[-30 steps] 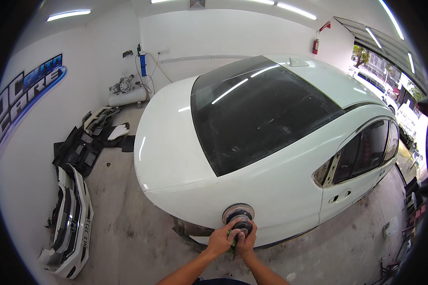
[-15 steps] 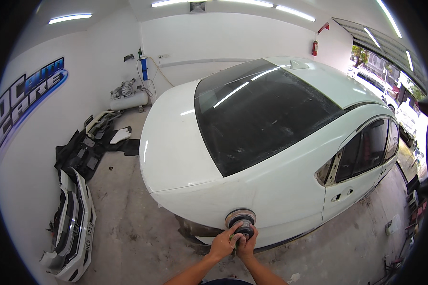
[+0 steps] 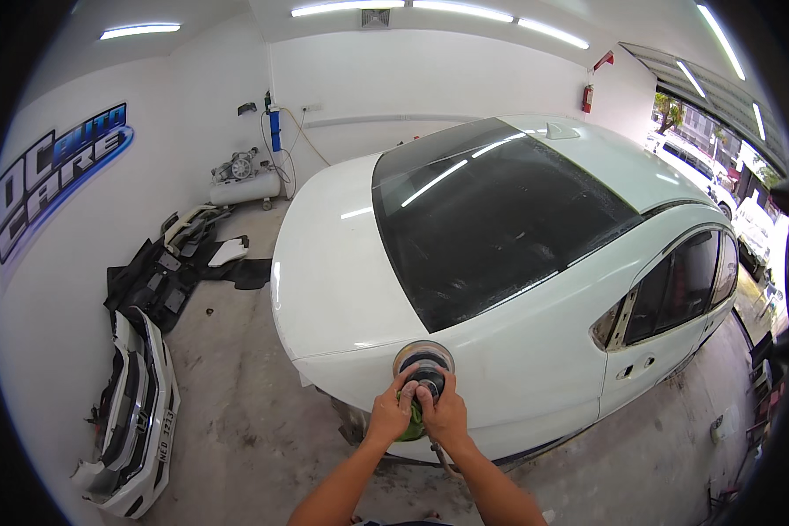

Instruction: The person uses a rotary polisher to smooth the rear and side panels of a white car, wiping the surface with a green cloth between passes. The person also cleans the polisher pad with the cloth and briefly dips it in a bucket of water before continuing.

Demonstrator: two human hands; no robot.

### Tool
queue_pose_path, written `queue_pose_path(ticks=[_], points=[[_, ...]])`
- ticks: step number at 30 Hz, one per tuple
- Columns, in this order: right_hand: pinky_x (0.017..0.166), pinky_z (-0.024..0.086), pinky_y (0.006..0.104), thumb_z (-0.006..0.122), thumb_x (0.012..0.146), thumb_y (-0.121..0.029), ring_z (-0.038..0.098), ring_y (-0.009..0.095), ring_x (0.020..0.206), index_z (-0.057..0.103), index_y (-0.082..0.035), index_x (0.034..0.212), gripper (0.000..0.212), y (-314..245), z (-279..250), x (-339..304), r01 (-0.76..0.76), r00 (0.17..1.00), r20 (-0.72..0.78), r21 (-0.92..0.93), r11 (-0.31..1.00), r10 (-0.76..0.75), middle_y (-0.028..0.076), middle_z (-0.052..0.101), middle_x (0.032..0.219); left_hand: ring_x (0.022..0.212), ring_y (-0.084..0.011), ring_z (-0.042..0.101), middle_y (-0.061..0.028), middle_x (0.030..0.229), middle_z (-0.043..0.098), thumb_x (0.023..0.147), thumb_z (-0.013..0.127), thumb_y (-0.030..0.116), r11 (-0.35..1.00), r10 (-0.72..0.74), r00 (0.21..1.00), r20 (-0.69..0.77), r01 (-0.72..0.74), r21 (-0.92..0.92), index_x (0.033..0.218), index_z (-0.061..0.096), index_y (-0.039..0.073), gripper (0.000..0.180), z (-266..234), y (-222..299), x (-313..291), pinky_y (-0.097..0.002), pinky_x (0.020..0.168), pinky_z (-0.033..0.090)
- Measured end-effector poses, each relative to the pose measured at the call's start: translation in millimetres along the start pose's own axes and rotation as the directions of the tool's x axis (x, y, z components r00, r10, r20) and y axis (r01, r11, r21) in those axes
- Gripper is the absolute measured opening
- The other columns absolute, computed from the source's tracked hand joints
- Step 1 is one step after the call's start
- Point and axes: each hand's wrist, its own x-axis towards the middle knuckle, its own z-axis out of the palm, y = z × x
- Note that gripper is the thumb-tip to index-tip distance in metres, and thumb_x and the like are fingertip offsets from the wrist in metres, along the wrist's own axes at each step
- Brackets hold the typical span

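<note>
A round orbital sander (image 3: 423, 354) with a tan disc rim and a dark top rests against the rear side panel of a white car (image 3: 535, 368), just below the trunk lid's seam. My left hand (image 3: 388, 412) grips the sander from the left and my right hand (image 3: 445, 415) from the right, thumbs close together over its body. Part of a green section (image 3: 412, 428) shows between my wrists. A pale hose (image 3: 447, 459) trails down beside my right forearm. The panel under the disc is hidden.
A removed white bumper (image 3: 145, 412) and black trim parts (image 3: 162, 276) lie along the left wall. Behind them stands an air compressor (image 3: 245, 188). The car's lower rear corner (image 3: 352, 419) is exposed. At far right, assorted items (image 3: 763, 377) stand near the open doorway.
Both hands and the sander have moved up the panel and slightly left, nearer the trunk seam. More of my forearms shows. The view has shifted slightly.
</note>
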Motion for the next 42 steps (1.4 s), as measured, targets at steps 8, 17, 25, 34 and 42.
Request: queue_pose_path(ticks=[8, 17, 25, 34, 42], points=[[0.073, 0.058, 0.0549, 0.059, 0.105, -0.058, 0.074, 0.05, 0.084, 0.048, -0.008, 0.147, 0.067, -1, 35, -51, 0.003, 0.998, 0.071, -0.072, 0.997, 0.003, 0.027, 0.076, 0.091, 0.108, -0.0456, 0.074, -0.0249, 0.114, 0.077, 0.116, 0.046, 0.044, 0.987, -0.158, 0.986, -0.062, 0.156, -0.03, 0.15, 0.06, 0.021, 0.044, -14, -28, -62, -0.0456, 0.093, 0.058], [0.074, 0.057, 0.0573, 0.059, 0.105, -0.058, 0.074, 0.05, 0.086, 0.048, -0.008, 0.146, 0.065, -27, 5, 10, -0.002, 0.998, 0.069, -0.199, 0.98, 0.016, 0.027, 0.076, 0.092, 0.114, -0.0422, 0.073, -0.027, 0.121, 0.075, 0.116, 0.047, 0.04, 0.993, -0.081, 0.994, -0.074, 0.074, -0.092, 0.149, 0.062, 0.017, 0.043, -9, -2, -3, -0.0417, 0.098, 0.056], [0.071, 0.059, 0.0541, 0.057, 0.107, -0.057, 0.075, 0.048, 0.081, 0.047, -0.007, 0.146, 0.064, 11, -43, -16, -0.102, 0.992, -0.089, -0.139, 0.985, 0.09, 0.024, 0.076, 0.088, 0.114, -0.046, 0.073, -0.0274, 0.117, 0.076, 0.116, 0.047, 0.037, 0.998, -0.057, 0.994, 0.098, 0.058, -0.004, 0.149, 0.061, 0.018, 0.041, 47, 22, -11, -0.0469, 0.094, 0.057], [0.073, 0.058, 0.0545, 0.06, 0.105, -0.058, 0.075, 0.049, 0.084, 0.045, -0.008, 0.147, 0.067, 36, -66, 4, -0.099, 0.993, -0.071, -0.088, 0.991, 0.093, 0.025, 0.076, 0.09, 0.107, -0.0472, 0.074, -0.0265, 0.113, 0.077, 0.116, 0.047, 0.038, 0.996, 0.08, 0.997, 0.019, -0.081, 0.03, 0.148, 0.062, 0.019, 0.04, 79, 34, 7, -0.048, 0.089, 0.058], [0.072, 0.058, 0.0522, 0.056, 0.106, -0.062, 0.075, 0.047, 0.082, 0.043, -0.007, 0.149, 0.072, 106, -66, -67, -0.121, 0.977, -0.169, 0.081, 0.989, 0.133, 0.023, 0.075, 0.085, 0.101, -0.046, 0.075, -0.0243, 0.111, 0.077, 0.113, 0.051, 0.04, 0.981, -0.038, 0.984, 0.173, 0.003, 0.196, 0.15, 0.061, 0.024, 0.041, 123, 24, -52, -0.0488, 0.084, 0.06]])
